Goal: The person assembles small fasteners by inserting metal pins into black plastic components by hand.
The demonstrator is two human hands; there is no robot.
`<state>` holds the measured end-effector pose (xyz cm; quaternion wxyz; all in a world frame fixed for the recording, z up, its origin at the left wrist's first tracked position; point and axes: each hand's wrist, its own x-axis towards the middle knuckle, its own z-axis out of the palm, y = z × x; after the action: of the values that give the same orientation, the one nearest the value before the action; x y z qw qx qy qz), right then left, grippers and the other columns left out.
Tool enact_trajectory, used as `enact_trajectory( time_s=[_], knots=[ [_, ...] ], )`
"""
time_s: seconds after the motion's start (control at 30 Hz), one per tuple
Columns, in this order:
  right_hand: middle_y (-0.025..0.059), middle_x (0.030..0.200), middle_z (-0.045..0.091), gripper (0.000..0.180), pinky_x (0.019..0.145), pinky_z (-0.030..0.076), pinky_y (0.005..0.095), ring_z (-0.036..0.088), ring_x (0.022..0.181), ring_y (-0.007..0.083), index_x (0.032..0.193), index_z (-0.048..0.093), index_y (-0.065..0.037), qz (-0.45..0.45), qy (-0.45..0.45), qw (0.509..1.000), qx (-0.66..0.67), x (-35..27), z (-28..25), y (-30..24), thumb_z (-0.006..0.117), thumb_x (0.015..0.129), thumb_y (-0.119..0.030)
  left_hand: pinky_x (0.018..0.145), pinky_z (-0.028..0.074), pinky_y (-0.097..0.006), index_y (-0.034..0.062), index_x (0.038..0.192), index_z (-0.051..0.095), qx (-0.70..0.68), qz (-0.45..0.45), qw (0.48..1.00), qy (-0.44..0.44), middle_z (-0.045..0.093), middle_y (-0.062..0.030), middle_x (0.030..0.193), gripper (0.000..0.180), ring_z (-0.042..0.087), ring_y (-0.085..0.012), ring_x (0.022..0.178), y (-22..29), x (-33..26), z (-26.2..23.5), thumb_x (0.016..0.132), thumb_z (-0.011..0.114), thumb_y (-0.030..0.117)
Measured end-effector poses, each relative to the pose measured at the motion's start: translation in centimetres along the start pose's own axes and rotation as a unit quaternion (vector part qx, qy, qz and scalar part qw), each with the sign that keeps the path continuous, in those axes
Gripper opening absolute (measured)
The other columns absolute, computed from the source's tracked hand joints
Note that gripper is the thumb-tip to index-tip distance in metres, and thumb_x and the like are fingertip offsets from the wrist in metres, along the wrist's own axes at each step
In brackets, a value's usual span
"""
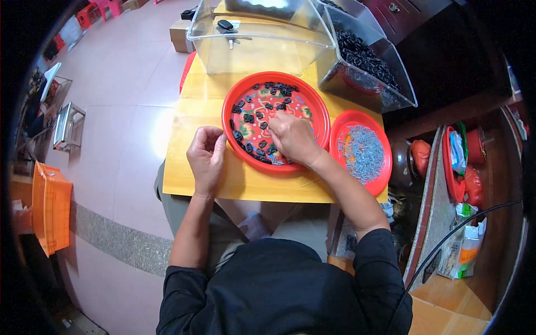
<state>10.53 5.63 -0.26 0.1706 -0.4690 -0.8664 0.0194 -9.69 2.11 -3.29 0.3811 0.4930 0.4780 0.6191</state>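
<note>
A round red tray [325,120] with a printed pattern lies on the yellow table, with many small black parts [248,118] scattered in it. My right hand [294,138] reaches over the tray's right half, its fingers pinched and pointing down; whatever is between them is hidden. My left hand [206,159] is at the tray's left rim with fingers curled in and thumb against them; I cannot make out what it holds. Beside my right forearm, a smaller red plate [385,167] carries a heap of small silvery pieces [364,153], perhaps screws.
Behind the tray on the yellow table [192,109] stands a clear plastic bin [257,53]. A set of keys [229,37] shows there. Another clear bin [402,92] at the back right holds many black parts [363,56]. An orange crate [53,206] stands at the left.
</note>
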Motion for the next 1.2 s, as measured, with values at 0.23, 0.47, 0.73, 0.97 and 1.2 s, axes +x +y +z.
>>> enact_trajectory(
  time_s=[0.23, 0.47, 0.73, 0.97, 1.2],
  knots=[
    [0.0109, 0.071, 0.057, 0.003, 0.05, 0.047, 0.0328, 0.058, 0.054, 0.0194, 0.08, 0.054, 0.0, 0.096, 0.079, 0.974, 0.189, -2.2, -1.9, 1.4, 0.053, 0.081, -0.002, 0.055, 0.044, -0.023, -0.0003, 0.081, 0.055, 0.148, 0.11, 0.983, -0.023, 0.053, -0.0062, 0.071, 0.008, 0.053, -0.0109, 0.059, 1.8, -0.3, 0.5, 0.076, 0.06, -0.004],
    [0.0068, 0.073, 0.057, 0.012, 0.052, 0.044, 0.0236, 0.055, 0.058, 0.0094, 0.09, 0.06, 0.002, 0.104, 0.116, 0.952, 0.265, -5.4, -4.4, 1.5, 0.053, 0.08, 0.002, 0.066, 0.045, -0.038, 0.0026, 0.077, 0.056, 0.258, 0.221, 0.929, -0.146, 0.053, -0.0112, 0.075, 0.015, 0.054, -0.0297, 0.073, 3.5, -0.1, 2.4, 0.067, 0.066, 0.002],
    [0.0043, 0.072, 0.054, 0.013, 0.052, 0.042, 0.0219, 0.052, 0.058, 0.0077, 0.09, 0.061, 0.002, 0.139, 0.098, 0.926, 0.337, -6.9, -5.2, 0.4, 0.054, 0.079, 0.004, 0.067, 0.045, -0.041, 0.0031, 0.071, 0.057, 0.342, 0.278, 0.798, -0.412, 0.054, -0.0134, 0.077, 0.012, 0.056, -0.0309, 0.08, 3.5, 2.1, 6.1, 0.068, 0.062, 0.013],
    [0.0141, 0.076, 0.059, 0.01, 0.064, 0.047, 0.0313, 0.06, 0.071, 0.0233, 0.086, 0.06, 0.003, 0.16, 0.086, 0.926, 0.33, -7.5, -5.1, 0.5, 0.057, 0.076, 0.0, 0.064, 0.046, -0.042, 0.003, 0.069, 0.058, 0.376, 0.253, 0.736, -0.502, 0.056, -0.0138, 0.078, 0.006, 0.057, -0.0309, 0.08, 3.0, 3.0, 7.3, 0.069, 0.056, 0.009],
    [0.0055, 0.073, 0.056, 0.014, 0.057, 0.043, 0.0233, 0.054, 0.062, 0.0095, 0.09, 0.061, 0.002, 0.136, 0.101, 0.927, 0.333, -7.6, -4.5, 0.2, 0.055, 0.078, 0.005, 0.068, 0.048, -0.04, -0.0004, 0.084, 0.054, 0.444, 0.336, 0.647, -0.52, 0.054, -0.0165, 0.084, 0.018, 0.056, -0.0328, 0.081, 2.5, 2.7, 7.8, 0.069, 0.054, 0.009]
  ],
)
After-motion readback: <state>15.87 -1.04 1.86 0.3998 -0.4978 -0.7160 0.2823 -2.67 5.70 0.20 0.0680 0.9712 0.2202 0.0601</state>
